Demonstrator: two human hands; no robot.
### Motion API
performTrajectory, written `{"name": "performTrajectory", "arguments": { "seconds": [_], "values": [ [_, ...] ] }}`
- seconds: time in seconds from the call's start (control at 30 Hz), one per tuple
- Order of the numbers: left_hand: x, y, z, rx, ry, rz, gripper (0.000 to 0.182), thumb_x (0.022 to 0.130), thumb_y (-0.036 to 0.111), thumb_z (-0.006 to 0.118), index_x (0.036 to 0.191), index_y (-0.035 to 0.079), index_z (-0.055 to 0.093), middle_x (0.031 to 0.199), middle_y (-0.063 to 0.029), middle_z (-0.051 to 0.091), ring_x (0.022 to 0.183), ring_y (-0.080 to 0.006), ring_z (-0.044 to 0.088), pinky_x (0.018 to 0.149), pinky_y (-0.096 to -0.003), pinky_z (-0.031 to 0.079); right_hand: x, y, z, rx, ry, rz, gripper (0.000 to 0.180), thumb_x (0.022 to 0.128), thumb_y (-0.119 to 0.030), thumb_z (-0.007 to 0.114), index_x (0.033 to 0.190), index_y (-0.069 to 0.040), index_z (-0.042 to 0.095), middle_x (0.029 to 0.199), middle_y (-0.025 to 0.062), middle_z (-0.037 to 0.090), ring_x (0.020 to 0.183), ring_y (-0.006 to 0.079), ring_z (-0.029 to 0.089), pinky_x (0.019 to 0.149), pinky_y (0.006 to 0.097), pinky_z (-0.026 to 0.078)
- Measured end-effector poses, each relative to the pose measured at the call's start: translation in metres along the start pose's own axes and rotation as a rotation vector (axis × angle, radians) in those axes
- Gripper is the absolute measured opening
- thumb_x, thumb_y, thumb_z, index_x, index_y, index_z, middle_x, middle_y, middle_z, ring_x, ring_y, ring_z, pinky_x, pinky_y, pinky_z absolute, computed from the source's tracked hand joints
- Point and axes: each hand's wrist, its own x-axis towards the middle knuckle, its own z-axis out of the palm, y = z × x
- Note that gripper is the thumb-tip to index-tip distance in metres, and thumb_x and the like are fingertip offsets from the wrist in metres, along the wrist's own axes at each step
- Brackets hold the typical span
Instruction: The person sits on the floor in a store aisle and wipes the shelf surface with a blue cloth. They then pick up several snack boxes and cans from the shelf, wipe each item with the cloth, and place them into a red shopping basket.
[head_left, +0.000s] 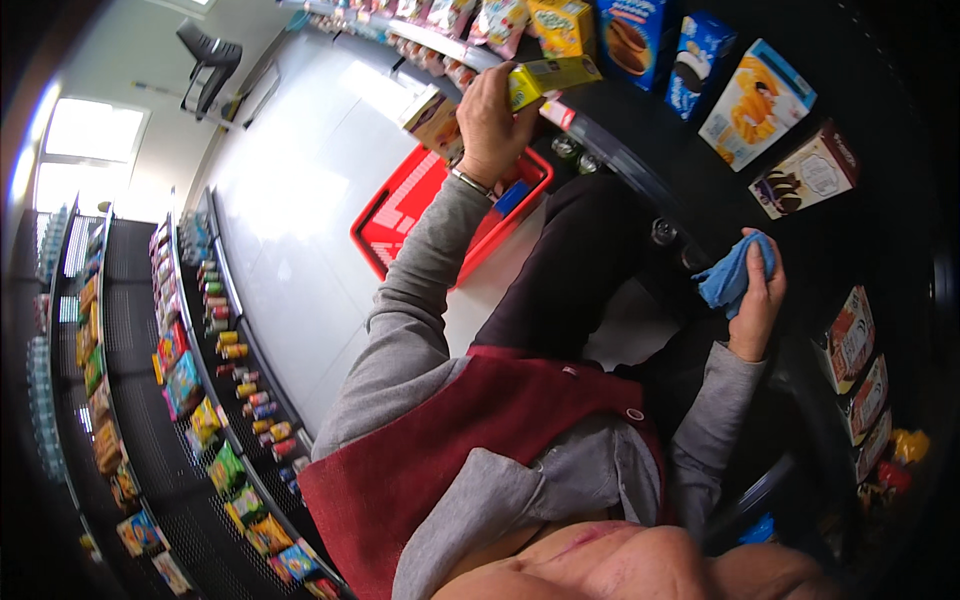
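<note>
My left hand (489, 124) is raised over a red plastic basket (390, 202) and grips a yellow-green carton (559, 75) near the shelf's front edge. A snack box with a food picture (433, 120) shows on the other side of that hand; whether it is also gripped, I cannot tell. Inside the basket lies a blue item (513, 197), partly covered by my wrist. My right hand (757, 300) holds a crumpled blue cloth (731, 274) just in front of the dark shelf (660, 161).
Upright biscuit boxes (759, 105) stand spaced along the shelf, with a brown-and-cream box (804, 172) nearest my right hand. More boxes (851, 341) are at the lower right. Stocked shelves (202, 420) line the left, across a pale tiled floor (277, 225). A black chair (210, 56) stands far off.
</note>
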Motion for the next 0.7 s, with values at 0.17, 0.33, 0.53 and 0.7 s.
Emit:
{"name": "performTrajectory", "arguments": {
  "seconds": [0.17, 0.33, 0.53, 0.7],
  "values": [
    [-0.068, -0.039, -0.039, 0.173, -0.076, -0.262, 0.043, 0.079, 0.018, 0.081, 0.114, 0.003, 0.061, 0.095, -0.0175, 0.066, 0.087, -0.0366, 0.068, 0.074, -0.0416, 0.053, 0.0, 0.003, 0.0, 0.022, -0.035, 0.001, 0.032, 0.105, -0.029, 0.059, 0.121, -0.003, 0.07, 0.111, 0.0039, 0.067, 0.101, 0.0129, 0.056, 0.094, 0.0268, 0.042],
    [-0.123, -0.078, -0.029, 0.257, -0.238, -0.439, 0.046, 0.078, 0.027, 0.081, 0.115, 0.006, 0.062, 0.102, -0.0142, 0.07, 0.096, -0.037, 0.068, 0.08, -0.0459, 0.055, 0.002, 0.004, 0.003, -0.003, -0.018, -0.018, 0.032, 0.105, -0.028, 0.059, 0.121, -0.003, 0.07, 0.112, 0.0036, 0.067, 0.101, 0.0131, 0.057, 0.094, 0.0273, 0.043],
    [-0.148, -0.116, 0.012, 0.258, -0.345, -0.457, 0.056, 0.075, 0.029, 0.084, 0.125, 0.012, 0.064, 0.11, -0.0126, 0.067, 0.109, -0.0338, 0.064, 0.093, -0.046, 0.051, 0.004, 0.008, 0.004, -0.033, 0.0, 0.02, 0.033, 0.105, -0.029, 0.06, 0.122, -0.003, 0.069, 0.113, 0.0032, 0.067, 0.101, 0.013, 0.057, 0.093, 0.0279, 0.045],
    [-0.17, -0.14, 0.024, 0.259, -0.333, -0.444, 0.06, 0.074, 0.016, 0.08, 0.13, 0.009, 0.059, 0.126, -0.0147, 0.062, 0.119, -0.0364, 0.058, 0.1, -0.0477, 0.048, 0.005, 0.011, 0.004, -0.047, 0.011, 0.046, 0.033, 0.105, -0.03, 0.059, 0.123, -0.003, 0.069, 0.115, 0.0036, 0.067, 0.1, 0.0126, 0.057, 0.092, 0.0271, 0.045]
  ]
}}
